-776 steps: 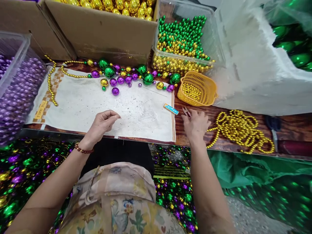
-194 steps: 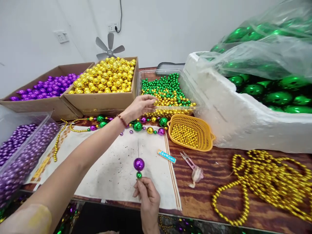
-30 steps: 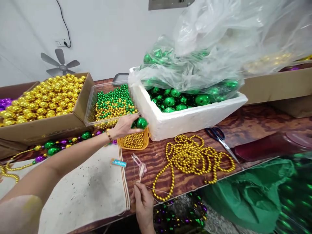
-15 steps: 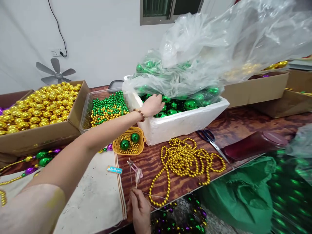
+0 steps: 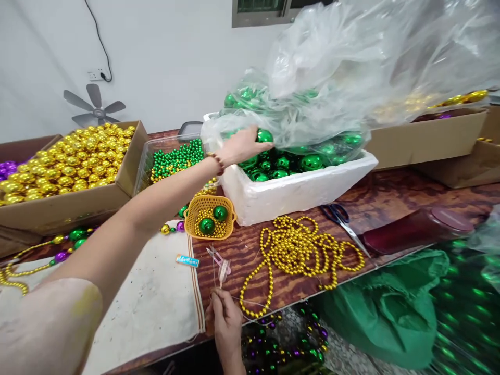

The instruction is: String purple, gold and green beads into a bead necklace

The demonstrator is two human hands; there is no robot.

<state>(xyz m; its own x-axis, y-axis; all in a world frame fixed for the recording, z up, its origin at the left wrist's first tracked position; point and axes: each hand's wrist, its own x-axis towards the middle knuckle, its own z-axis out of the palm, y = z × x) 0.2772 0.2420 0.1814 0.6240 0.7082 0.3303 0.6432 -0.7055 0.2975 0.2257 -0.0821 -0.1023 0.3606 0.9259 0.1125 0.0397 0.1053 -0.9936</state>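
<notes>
The left hand (image 5: pixel 242 146) is gripping a green ball (image 5: pixel 264 136) over the foam box (image 5: pixel 297 192), visible fingers clamping its side. The right hand (image 5: pixel 226 315) is holding fingertips together on a thin strand (image 5: pixel 213 273) near the snips (image 5: pixel 221 263); whether needle or thread, cannot tell. Recommended practice: gripping the smooth ball at its widest part, keeping it clear of the plastic (image 5: pixel 332 67), and keeping the strand off the blades.

Containers: the left carton (image 5: pixel 31 144) is holding purple balls (image 5: pixel 8 169); the second carton (image 5: pixel 78 208), gold balls (image 5: pixel 74 164). The tub (image 5: pixel 144 159) is containing green beads (image 5: pixel 177 156) and gold ones. The basket (image 5: pixel 211 201) is holding small gold beads (image 5: pixel 203 214) and two green balls (image 5: pixel 207 225). The foam box is holding more green balls, plastic partly covering them. The right carton (image 5: pixel 422 138) is showing gold balls.
</notes>
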